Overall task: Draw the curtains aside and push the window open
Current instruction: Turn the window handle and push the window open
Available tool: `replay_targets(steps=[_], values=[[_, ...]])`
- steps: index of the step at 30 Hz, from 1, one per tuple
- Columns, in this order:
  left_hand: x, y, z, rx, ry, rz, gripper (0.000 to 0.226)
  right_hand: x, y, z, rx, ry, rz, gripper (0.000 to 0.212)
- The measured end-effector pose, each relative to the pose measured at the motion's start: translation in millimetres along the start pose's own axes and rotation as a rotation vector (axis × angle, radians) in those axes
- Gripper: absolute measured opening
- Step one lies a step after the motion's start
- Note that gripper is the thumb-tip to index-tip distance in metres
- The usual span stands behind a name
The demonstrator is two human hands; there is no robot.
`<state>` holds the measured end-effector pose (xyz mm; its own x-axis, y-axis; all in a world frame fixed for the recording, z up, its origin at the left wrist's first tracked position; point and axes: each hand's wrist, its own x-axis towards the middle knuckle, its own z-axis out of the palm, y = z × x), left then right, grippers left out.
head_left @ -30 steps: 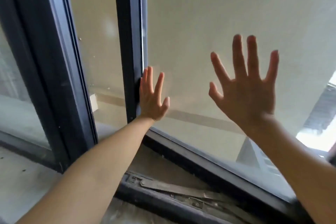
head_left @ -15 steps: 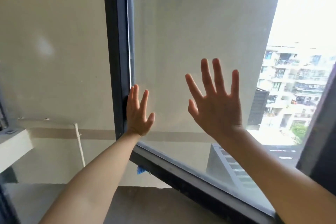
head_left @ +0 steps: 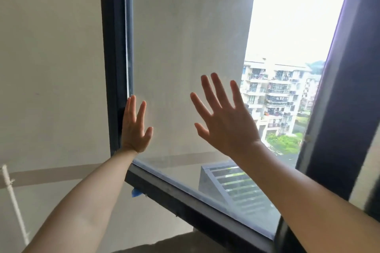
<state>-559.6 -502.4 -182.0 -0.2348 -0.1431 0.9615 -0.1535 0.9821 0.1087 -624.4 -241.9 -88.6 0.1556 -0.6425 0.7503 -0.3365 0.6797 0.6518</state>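
Dark-framed glass window sash [head_left: 185, 197] swings outward as left hand [head_left: 134, 129] and right hand [head_left: 228, 121], fingers spread and holding nothing, press flat to push it.

Daylight is coming from outside, strongest at upper right, where the sky [head_left: 296, 16] is blowing out to near white. The apartment blocks [head_left: 275, 96] below it are looking washed and hazy. The window glass [head_left: 185, 47] is showing a faint dusty film. The dark window frame [head_left: 113, 47] is reading almost black, detail lost. Both forearms are evenly lit, with soft shadow underneath. Straight edges are bowing near the borders from the wide-angle lens.
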Motion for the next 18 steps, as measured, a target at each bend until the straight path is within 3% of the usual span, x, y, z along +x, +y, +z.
replay_targets(steps=[6,11,14,18], values=[[-5,12,-13,0.03,-0.113,-0.152,0.063,0,-3,-3,0.013,-0.016,0.003,0.067],[-4,49,-30,-0.041,-0.189,-0.359,0.097,1,0,-7,0.066,-0.029,0.007,0.068],[-7,55,-17,-0.04,-0.094,-0.408,0.099,-1,-1,-5,0.105,0.0,0.016,0.069],[-7,43,10,-0.112,0.079,-0.374,0.072,0,-3,3,0.059,0.041,0.001,0.07]])
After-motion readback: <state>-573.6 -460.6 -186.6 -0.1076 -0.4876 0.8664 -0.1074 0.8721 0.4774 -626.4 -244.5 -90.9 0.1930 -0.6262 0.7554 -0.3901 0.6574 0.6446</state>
